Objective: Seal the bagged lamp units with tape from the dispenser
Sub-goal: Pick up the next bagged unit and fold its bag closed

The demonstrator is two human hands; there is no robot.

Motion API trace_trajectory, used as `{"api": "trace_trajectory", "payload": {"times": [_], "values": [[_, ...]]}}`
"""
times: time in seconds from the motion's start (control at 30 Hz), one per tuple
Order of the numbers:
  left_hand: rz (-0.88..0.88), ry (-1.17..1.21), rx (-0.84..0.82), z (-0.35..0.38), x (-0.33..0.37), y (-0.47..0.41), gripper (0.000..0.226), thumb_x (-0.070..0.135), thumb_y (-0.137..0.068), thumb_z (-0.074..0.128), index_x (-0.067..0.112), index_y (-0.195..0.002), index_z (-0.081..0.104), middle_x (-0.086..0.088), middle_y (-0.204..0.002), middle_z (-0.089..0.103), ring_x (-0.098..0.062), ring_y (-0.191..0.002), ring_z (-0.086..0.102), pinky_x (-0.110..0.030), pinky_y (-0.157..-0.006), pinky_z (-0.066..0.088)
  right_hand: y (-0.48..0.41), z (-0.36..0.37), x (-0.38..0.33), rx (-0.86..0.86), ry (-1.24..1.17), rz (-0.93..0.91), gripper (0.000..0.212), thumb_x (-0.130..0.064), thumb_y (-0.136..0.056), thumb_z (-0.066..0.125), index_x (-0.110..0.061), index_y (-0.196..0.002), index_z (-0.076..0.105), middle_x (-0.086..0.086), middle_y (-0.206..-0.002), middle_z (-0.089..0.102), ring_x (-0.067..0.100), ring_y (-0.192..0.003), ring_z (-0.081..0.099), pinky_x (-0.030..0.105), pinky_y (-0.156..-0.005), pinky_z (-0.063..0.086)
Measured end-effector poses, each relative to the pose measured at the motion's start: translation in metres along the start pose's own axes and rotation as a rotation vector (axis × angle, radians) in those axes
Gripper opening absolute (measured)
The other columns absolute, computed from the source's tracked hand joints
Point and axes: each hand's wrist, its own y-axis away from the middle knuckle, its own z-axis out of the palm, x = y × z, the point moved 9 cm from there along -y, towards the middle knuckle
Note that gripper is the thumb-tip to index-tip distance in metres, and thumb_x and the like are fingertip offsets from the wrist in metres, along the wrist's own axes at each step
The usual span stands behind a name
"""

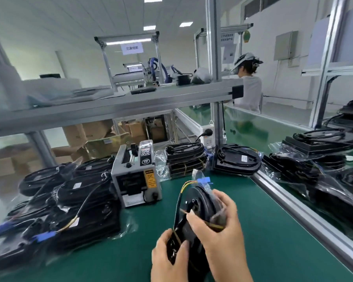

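Note:
A black round lamp unit (200, 206) in a clear bag, with a blue connector (204, 180) and thin wires at its top, stands on edge above the green mat. My left hand (167, 259) grips its lower end. My right hand (222, 222) curls over its right side, fingers on the bag and a strip of tape. The grey tape dispenser (136, 176) with a clear tape roll on top stands on the mat to the upper left, apart from both hands.
A heap of bagged lamp units (65, 202) fills the left of the green table (263, 231). More stacks (236, 159) stand behind and on the conveyor (318, 157) at right, past an aluminium rail (297, 210). A shelf beam (114, 106) runs overhead. Another person (250, 88) works beyond.

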Motion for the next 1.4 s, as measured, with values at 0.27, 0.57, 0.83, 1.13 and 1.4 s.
{"api": "trace_trajectory", "payload": {"times": [0.27, 0.57, 0.83, 1.13, 1.4], "values": [[0.313, -0.113, -0.028, -0.076, 0.034, 0.013, 0.039, 0.014, -0.084, 0.076, 0.041, -0.108, 0.06, 0.015, -0.113, 0.065, 0.007, -0.102, 0.061, -0.008, -0.084, 0.045, 0.038, 0.028, -0.014, -0.381, 0.202, -0.08, 0.075, -0.008, -0.071, 0.086, -0.049, -0.125, 0.056, -0.021, -0.103, 0.074, -0.001, -0.095, 0.071, 0.003, -0.077, 0.046], [1.025, -0.438, -0.419, -0.061, 0.165, 0.036, 0.035, 0.01, -0.087, 0.075, 0.029, -0.116, 0.071, 0.015, -0.12, 0.06, -0.011, -0.125, 0.049, -0.014, -0.104, 0.035, 0.058, 0.044, -0.028, -0.619, 0.338, -0.165, 0.069, -0.016, -0.069, 0.08, -0.038, -0.13, 0.057, -0.016, -0.116, 0.072, 0.003, -0.11, 0.067, 0.01, -0.091, 0.047], [0.751, -0.224, -0.529, -0.056, 0.166, 0.011, 0.015, 0.003, -0.089, 0.069, 0.016, -0.083, 0.073, 0.001, -0.084, 0.07, -0.012, -0.083, 0.063, -0.027, -0.079, 0.049, 0.066, 0.049, -0.033, -0.677, 0.419, -0.193, 0.067, -0.016, -0.072, 0.075, -0.045, -0.129, 0.057, -0.014, -0.116, 0.072, 0.006, -0.107, 0.069, 0.018, -0.094, 0.05], [0.247, 0.059, -0.066, -0.099, 0.105, -0.089, 0.013, 0.02, -0.094, 0.065, 0.019, -0.089, 0.076, 0.004, -0.081, 0.074, -0.009, -0.076, 0.067, -0.021, -0.069, 0.054, 0.037, 0.032, -0.028, -0.287, 0.321, -0.192, 0.063, -0.014, -0.069, 0.088, -0.042, -0.12, 0.062, -0.028, -0.098, 0.073, -0.01, -0.091, 0.068, 0.004, -0.078, 0.048], [-0.305, 0.378, 0.114, -0.083, 0.02, -0.168, 0.013, 0.017, -0.094, 0.065, 0.011, -0.082, 0.067, 0.002, -0.06, 0.062, -0.006, -0.046, 0.05, -0.019, -0.044, 0.039, 0.033, 0.026, -0.036, -0.054, 0.138, -0.292, 0.038, -0.037, -0.075, 0.075, -0.025, -0.111, 0.071, -0.018, -0.079, 0.075, -0.006, -0.069, 0.069, 0.0, -0.062, 0.046]]}}
